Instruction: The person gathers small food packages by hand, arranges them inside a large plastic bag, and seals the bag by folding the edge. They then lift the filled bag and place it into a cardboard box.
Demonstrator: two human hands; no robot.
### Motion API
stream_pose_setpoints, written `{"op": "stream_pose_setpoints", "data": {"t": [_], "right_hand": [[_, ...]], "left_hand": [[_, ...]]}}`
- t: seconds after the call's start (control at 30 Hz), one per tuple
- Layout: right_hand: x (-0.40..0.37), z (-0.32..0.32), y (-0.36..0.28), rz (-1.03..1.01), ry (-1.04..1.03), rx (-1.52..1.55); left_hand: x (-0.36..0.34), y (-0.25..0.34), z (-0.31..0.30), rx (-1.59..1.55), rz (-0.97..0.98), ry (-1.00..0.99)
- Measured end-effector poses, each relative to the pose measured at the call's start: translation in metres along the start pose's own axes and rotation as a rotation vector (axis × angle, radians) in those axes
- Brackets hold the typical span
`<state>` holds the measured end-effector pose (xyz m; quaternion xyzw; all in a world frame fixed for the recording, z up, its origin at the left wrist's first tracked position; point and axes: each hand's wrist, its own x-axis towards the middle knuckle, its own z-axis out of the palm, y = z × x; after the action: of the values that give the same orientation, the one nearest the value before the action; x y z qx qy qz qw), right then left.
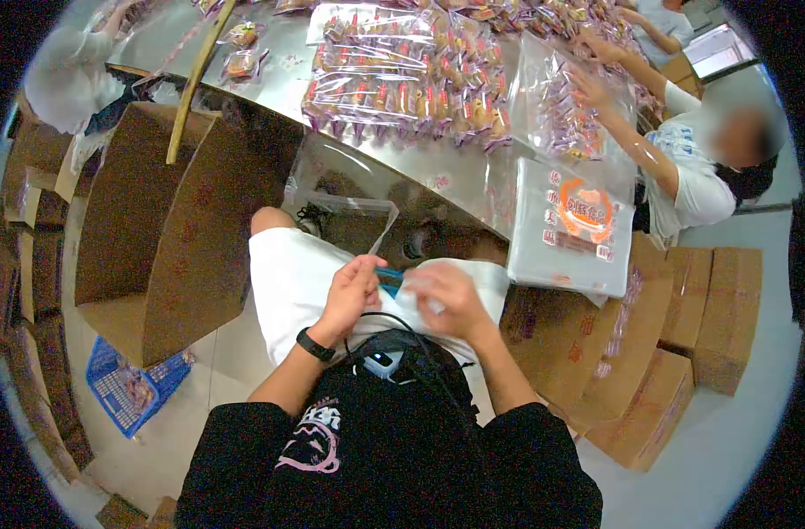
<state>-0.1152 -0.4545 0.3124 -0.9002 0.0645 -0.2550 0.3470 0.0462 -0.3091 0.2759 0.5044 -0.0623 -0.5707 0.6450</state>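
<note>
In front of my lap, the fingers of my left hand (356,286) are closed in a pinch, with a black band on that wrist. A thin blue strip (390,273) runs from these fingertips toward my right hand (448,298). That hand is smeared by motion, its fingers bent near the strip's other end. A clear plastic bag (345,204) hangs off the table edge just beyond my hands. On the metal table (393,167), rows of small wrapped snack packs (371,97) lie under clear plastic. A stack of printed clear bags (571,231) rests at the right edge.
An open cardboard box (186,203) stands at my left, with a wooden stick (191,93) over it. A blue basket (125,388) sits on the floor. More cartons (645,406) stand at right. A co-worker (684,167) reaches into a clear bag of packs (565,106).
</note>
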Motion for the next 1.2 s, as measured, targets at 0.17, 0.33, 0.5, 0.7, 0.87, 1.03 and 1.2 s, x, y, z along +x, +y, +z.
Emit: {"op": "stream_pose_setpoints", "data": {"t": [0.17,0.33,0.5,0.7,0.87,1.03,1.2], "right_hand": [[0.052,-0.036,0.03,0.127,0.045,-0.418],[0.047,-0.021,0.062,0.285,-0.062,-0.539],[0.044,-0.019,0.062,0.323,-0.039,-0.485],[0.045,-0.017,0.062,0.357,-0.023,-0.438],[0.043,-0.019,0.067,0.354,-0.035,-0.432],[0.045,-0.021,0.064,0.324,-0.039,-0.452],[0.046,-0.032,0.056,0.255,-0.136,-0.585]], "left_hand": [[-0.011,0.007,-0.002,0.035,-0.036,0.235],[-0.013,0.015,-0.035,0.455,0.207,0.263],[-0.028,0.028,-0.133,0.476,0.168,0.638],[-0.078,-0.062,-0.325,0.655,0.117,1.043],[-0.191,-0.22,-0.444,1.377,-0.284,1.129],[-0.195,-0.22,-0.381,0.921,-0.331,1.221],[-0.124,-0.17,-0.371,0.851,-0.198,1.153]]}}
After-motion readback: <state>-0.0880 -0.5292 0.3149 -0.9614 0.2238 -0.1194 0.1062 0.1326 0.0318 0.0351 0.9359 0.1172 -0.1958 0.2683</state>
